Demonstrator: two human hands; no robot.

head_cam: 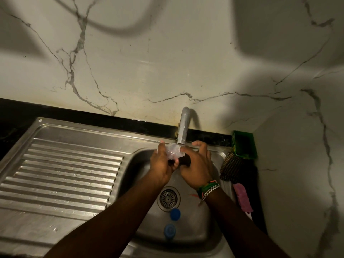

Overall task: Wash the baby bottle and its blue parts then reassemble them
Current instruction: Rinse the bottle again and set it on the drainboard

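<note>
1. The marble-patterned wall (149, 62) fills the upper part of the view, white with grey veins, and meets the black counter strip (93, 119) along its foot.
2. The steel sink unit (55, 226) spans the lower left; its ribbed draining board (61, 174) takes up the left side and the basin (197, 231) the right side.
3. The tap (183, 125) rises from the back edge of the sink unit and bends forward over the basin.
4. A green box (244, 144) stands at the back right corner of the sink unit, with a dark scrubbing pad (231, 169) and a pink brush (243, 199) along the right edge, nearer the viewer.
5. The left hand (161, 166) curls its fingers round the clear baby bottle (174, 151), holding it on its side right under the tap's mouth, above the back of the basin.
6. The right hand (197, 168), with bracelets at the wrist, grips a dark scrubber (184, 161) pressed against the bottle's near side; the thumb and forefinger also touch the bottle's end.
7. The drain strainer (168, 198) sits in the middle of the basin floor.
8. Two blue parts lie on the basin floor towards its front edge: the blue cap (175, 214) just in front of the strainer, and the paler blue ring (169, 230) nearer the front wall.
</note>
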